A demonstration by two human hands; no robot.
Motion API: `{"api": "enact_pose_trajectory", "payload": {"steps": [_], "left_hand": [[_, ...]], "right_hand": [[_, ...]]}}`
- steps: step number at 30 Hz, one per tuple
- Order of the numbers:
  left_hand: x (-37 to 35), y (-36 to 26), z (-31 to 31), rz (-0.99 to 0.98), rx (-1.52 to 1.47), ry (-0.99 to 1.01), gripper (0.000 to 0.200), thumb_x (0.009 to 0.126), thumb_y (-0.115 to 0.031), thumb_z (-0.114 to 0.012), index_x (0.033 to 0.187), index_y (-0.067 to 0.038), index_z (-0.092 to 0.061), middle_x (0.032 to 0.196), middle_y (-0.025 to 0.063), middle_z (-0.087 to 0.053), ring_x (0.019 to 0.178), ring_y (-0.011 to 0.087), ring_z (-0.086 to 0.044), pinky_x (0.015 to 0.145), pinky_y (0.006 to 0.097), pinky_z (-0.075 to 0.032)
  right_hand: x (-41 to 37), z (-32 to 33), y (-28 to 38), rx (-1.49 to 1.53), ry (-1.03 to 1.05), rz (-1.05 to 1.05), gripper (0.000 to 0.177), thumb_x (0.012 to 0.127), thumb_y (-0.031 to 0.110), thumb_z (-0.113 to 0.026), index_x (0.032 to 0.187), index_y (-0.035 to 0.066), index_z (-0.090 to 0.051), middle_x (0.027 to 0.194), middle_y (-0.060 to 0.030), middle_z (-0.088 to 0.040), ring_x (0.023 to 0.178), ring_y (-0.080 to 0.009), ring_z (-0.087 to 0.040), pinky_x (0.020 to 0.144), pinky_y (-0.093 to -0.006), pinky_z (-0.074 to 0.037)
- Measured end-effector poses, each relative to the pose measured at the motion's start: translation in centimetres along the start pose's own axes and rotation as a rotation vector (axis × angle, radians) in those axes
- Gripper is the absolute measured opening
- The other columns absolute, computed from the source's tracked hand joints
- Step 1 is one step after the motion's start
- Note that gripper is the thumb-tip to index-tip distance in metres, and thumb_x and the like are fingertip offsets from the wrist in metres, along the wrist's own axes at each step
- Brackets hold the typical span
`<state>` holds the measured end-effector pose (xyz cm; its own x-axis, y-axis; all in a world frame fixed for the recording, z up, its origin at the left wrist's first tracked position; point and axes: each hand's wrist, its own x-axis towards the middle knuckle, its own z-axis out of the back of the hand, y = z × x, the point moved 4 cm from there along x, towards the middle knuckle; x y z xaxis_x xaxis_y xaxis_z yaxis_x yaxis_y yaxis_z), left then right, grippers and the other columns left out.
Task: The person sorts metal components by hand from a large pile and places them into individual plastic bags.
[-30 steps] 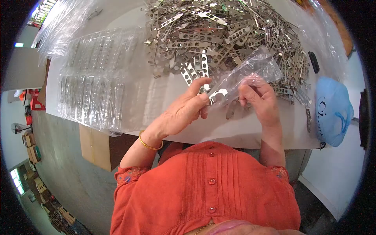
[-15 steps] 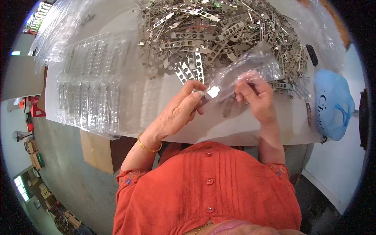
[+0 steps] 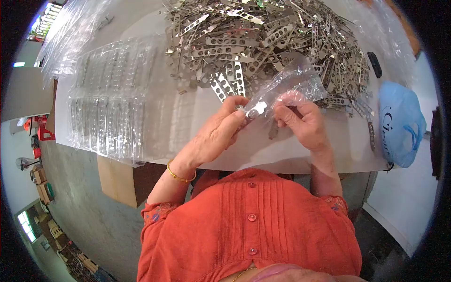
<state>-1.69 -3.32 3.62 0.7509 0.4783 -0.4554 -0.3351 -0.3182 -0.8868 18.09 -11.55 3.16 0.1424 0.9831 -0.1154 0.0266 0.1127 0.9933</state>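
My left hand [image 3: 217,129] is closed around perforated metal strips, and one shiny end [image 3: 258,109] sticks out past the thumb. A clear plastic bag [image 3: 300,77] stretches between my hands, its film over the protruding strip end. With fingers pinched, my right hand [image 3: 303,123] grips the bag's near side. Just beyond my left hand, several bright strips [image 3: 225,87] with round holes lie fanned at the front of a big heap of metal strips [image 3: 263,42]. How many strips my left hand holds is hidden by the fingers.
Filled clear packets [image 3: 108,124] lie in rows on the white tabletop [image 3: 174,141] at left. Loose plastic film [image 3: 75,33] sits behind them. On the right are a blue plastic bag [image 3: 399,124] and a black object [image 3: 374,65]. A cardboard box [image 3: 117,181] stands below the table edge.
My right hand has moved a little left, closer to my left hand, with the plastic bag. The strip end has shifted slightly right, and more of it shows past my left thumb.
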Motion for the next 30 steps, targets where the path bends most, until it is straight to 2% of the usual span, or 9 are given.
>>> {"api": "enact_pose_trajectory", "payload": {"steps": [4, 6, 16, 18, 19, 21, 24, 28, 30], "left_hand": [[0.0, -0.5, -0.5, -0.024, 0.036, -0.004, 0.052, 0.098, -0.039, -0.039, 0.133, -0.001, -0.041, 0.087, 0.004, -0.051, 0.069, 0.0113, -0.047, 0.062, 0.0286, -0.041], [0.2, -0.4, -0.7, -0.054, 0.044, -0.052, 0.052, 0.1, -0.038, -0.039, 0.137, -0.001, -0.039, 0.086, 0.0029, -0.048, 0.061, 0.0081, -0.043, 0.053, 0.0243, -0.034], [0.5, -0.2, -0.9, -0.142, 0.022, -0.044, 0.045, 0.101, -0.034, -0.043, 0.133, -0.003, -0.042, 0.089, 0.002, -0.047, 0.064, 0.0079, -0.043, 0.054, 0.0236, -0.037], [0.5, -0.1, -0.8, -0.107, 0.09, -0.002, 0.036, 0.102, -0.034, -0.042, 0.117, -0.002, -0.049, 0.088, 0.0063, -0.049, 0.074, 0.0141, -0.046, 0.067, 0.0322, -0.042], [0.6, 0.1, -0.8, -0.106, 0.09, -0.001, 0.036, 0.102, -0.034, -0.042, 0.117, -0.002, -0.049, 0.088, 0.0063, -0.049, 0.074, 0.0141, -0.046, 0.067, 0.0322, -0.042], [0.7, 0.5, -0.8, -0.154, 0.113, -0.031, 0.023, 0.103, -0.025, -0.044, 0.107, -0.004, -0.053, 0.077, -0.0019, -0.046, 0.062, 0.0069, -0.044, 0.054, 0.0236, -0.038], [1.0, 0.9, -0.8, -0.146, 0.133, -0.051, 0.023, 0.103, -0.025, -0.045, 0.097, -0.005, -0.054, 0.074, -0.002, -0.046, 0.063, 0.0069, -0.045, 0.053, 0.024, -0.038], [1.1, 0.9, -1.0, -0.185, 0.165, -0.057, 0.023, 0.103, -0.025, -0.045, 0.093, -0.005, -0.053, 0.073, -0.0011, -0.047, 0.063, 0.0073, -0.046, 0.053, 0.0246, -0.039], [1.2, 1.0, -1.1, -0.155, 0.196, -0.063, 0.022, 0.102, -0.025, -0.045, 0.099, -0.004, -0.052, 0.074, -0.0012, -0.046, 0.064, 0.0081, -0.045, 0.055, 0.0255, -0.04]], "right_hand": [[-0.1, -0.5, 0.0, 0.01, 0.006, -0.125, 0.019, 0.097, 0.02, -0.065, 0.102, 0.002, -0.068, 0.08, 0.001, -0.063, 0.068, -0.006, -0.057, 0.059, -0.0233, -0.048], [-0.2, -0.5, -0.4, 0.006, 0.013, -0.132, 0.019, 0.097, 0.02, -0.065, 0.103, 0.002, -0.067, 0.079, 0.0013, -0.063, 0.067, -0.0059, -0.057, 0.057, -0.0236, -0.048], [-0.3, -1.6, -1.2, 0.003, 0.094, -0.164, 0.015, 0.098, 0.02, -0.064, 0.104, 0.006, -0.063, 0.078, 0.0042, -0.058, 0.066, -0.0051, -0.053, 0.056, -0.0233, -0.045], [-0.4, -1.6, -1.0, -0.03, 0.089, -0.137, 0.016, 0.098, 0.02, -0.065, 0.104, 0.006, -0.063, 0.078, 0.0042, -0.058, 0.066, -0.0051, -0.053, 0.056, -0.0233, -0.045], [-0.4, -1.6, -0.9, -0.062, 0.086, -0.111, 0.016, 0.097, 0.02, -0.066, 0.105, 0.006, -0.063, 0.078, 0.0041, -0.058, 0.067, -0.0051, -0.053, 0.057, -0.0233, -0.045], [-0.5, -1.5, -1.1, -0.042, 0.085, -0.136, 0.018, 0.097, 0.02, -0.066, 0.107, 0.006, -0.062, 0.078, 0.004, -0.058, 0.067, -0.005, -0.053, 0.057, -0.0235, -0.045], [-0.5, -1.5, -1.0, 0.01, 0.069, -0.152, 0.023, 0.095, 0.02, -0.068, 0.111, 0.005, -0.06, 0.078, 0.0037, -0.058, 0.067, -0.0048, -0.054, 0.057, -0.0235, -0.045], [-0.6, -2.0, -0.9, 0.054, 0.01, -0.119, 0.026, 0.096, 0.02, -0.068, 0.115, 0.005, -0.059, 0.078, 0.0035, -0.059, 0.067, -0.0045, -0.053, 0.057, -0.023, -0.045], [-0.6, -2.1, -1.1, 0.029, 0.014, -0.13, 0.027, 0.096, 0.021, -0.067, 0.116, 0.005, -0.059, 0.078, 0.0034, -0.059, 0.067, -0.0047, -0.054, 0.057, -0.0226, -0.045]]}}
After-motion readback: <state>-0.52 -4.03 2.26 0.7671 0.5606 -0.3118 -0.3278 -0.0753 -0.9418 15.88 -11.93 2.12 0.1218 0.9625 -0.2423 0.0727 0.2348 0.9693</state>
